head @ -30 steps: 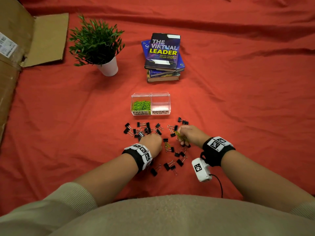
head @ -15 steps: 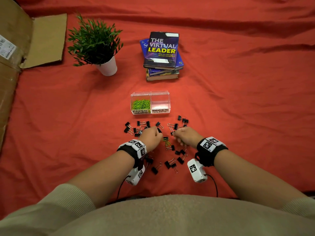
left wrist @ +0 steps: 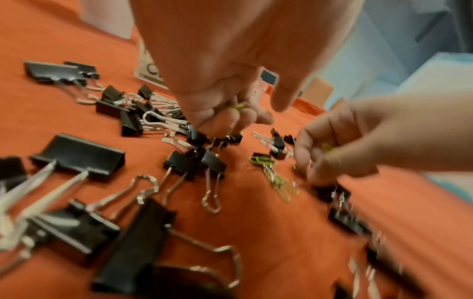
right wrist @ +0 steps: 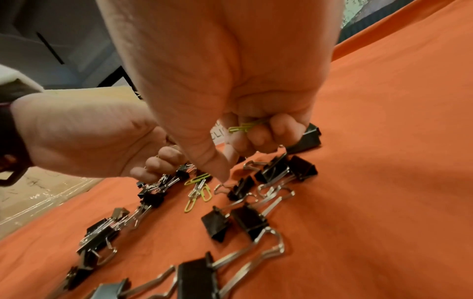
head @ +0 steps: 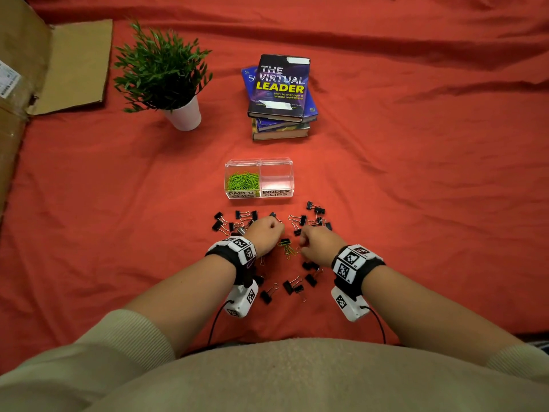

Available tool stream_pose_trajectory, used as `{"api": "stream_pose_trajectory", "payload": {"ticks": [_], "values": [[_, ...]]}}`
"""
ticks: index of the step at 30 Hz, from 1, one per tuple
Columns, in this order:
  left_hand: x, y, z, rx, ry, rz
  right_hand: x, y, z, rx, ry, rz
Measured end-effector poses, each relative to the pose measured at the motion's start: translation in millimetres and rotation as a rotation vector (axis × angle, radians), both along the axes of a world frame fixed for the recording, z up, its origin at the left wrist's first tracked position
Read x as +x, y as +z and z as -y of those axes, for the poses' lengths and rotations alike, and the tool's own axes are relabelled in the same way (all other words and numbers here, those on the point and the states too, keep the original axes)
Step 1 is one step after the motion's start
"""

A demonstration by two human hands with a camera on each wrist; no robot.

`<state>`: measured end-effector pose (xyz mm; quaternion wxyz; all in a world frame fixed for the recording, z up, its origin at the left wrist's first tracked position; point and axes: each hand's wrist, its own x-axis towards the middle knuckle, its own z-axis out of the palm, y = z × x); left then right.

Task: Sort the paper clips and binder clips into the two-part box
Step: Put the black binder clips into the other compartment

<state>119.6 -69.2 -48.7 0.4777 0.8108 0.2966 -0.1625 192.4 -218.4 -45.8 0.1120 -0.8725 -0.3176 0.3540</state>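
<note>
The clear two-part box (head: 259,162) stands on the red cloth. Its left part, labelled PAPER CLIPS, holds green paper clips (head: 243,181); its right part, labelled BINDER CLIPS, is bare. Several black binder clips (head: 246,217) (left wrist: 76,155) (right wrist: 302,168) lie scattered in front of it. My left hand (head: 266,233) (left wrist: 230,117) is curled round a few green paper clips. My right hand (head: 316,243) (right wrist: 245,137) grips green paper clips (right wrist: 242,127) in its curled fingers. A few loose green paper clips (head: 287,248) (left wrist: 279,182) (right wrist: 199,190) lie on the cloth between the hands.
A potted plant (head: 162,72) and a stack of books (head: 280,96) stand beyond the box. A cardboard box (head: 17,84) lies at the far left. The red cloth (head: 416,203) is wrinkled to the right.
Both hands have drawn closer together over the middle of the pile. The left moved a little forward and the right moved leftward.
</note>
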Motion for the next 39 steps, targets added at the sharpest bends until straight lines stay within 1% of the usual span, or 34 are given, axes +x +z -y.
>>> {"api": "stream_pose_trajectory", "payload": {"ticks": [2, 4, 5, 7, 11, 14, 17, 22, 23, 25, 28, 30, 34, 37, 39], "values": [[-2.8, -5.2, 3.8, 0.165, -0.119, -0.012, -0.5, 0.5, -0.7, 0.010, -0.014, 0.017], [-5.6, -10.5, 6.3, 0.319, -0.283, -0.044, -5.7, -1.0, -4.0, 0.011, -0.015, 0.034], [-6.1, -13.1, 7.2, 0.372, -0.351, -0.055, -9.9, -2.6, -6.2, 0.003, -0.005, 0.050], [-5.2, -15.3, 7.3, 0.414, -0.387, -0.061, -19.0, -6.1, -10.5, -0.018, 0.022, 0.088], [-5.6, -12.5, -0.3, 0.392, -0.321, -0.049, -30.4, -8.8, -19.2, -0.042, 0.042, 0.108], [-8.4, -8.5, -9.8, 0.392, -0.312, -0.056, -34.1, -7.9, -22.6, -0.059, 0.034, 0.061], [-11.0, -2.8, -18.7, 0.359, -0.270, 0.001, -36.4, -3.9, -27.7, -0.099, 0.044, 0.011], [-4.3, 15.8, -37.4, 0.272, -0.050, 0.090, -35.6, 4.0, -26.1, -0.076, 0.068, -0.050], [-0.8, 20.5, -42.9, 0.262, -0.026, 0.094, -33.6, 5.2, -23.8, -0.051, 0.050, -0.083], [9.1, 29.1, -57.2, 0.258, -0.001, 0.108, -26.6, 9.1, -18.7, 0.033, -0.044, -0.168], [27.5, 40.6, -80.8, 0.320, 0.028, 0.126, -10.4, 15.3, -14.7, 0.119, -0.165, -0.265], [39.0, 45.0, -94.8, 0.387, -0.014, 0.136, 0.7, 20.5, -16.9, 0.130, -0.197, -0.304], [59.5, 43.1, -113.5, 0.521, -0.227, 0.089, 16.7, 38.0, -33.4, 0.145, -0.254, -0.303], [64.8, 36.5, -116.3, 0.555, -0.385, 0.000, 24.8, 58.1, -57.4, 0.190, -0.267, -0.290], [61.0, 31.1, -115.3, 0.555, -0.448, 0.007, 32.1, 66.8, -79.3, 0.225, -0.266, -0.226]]}}
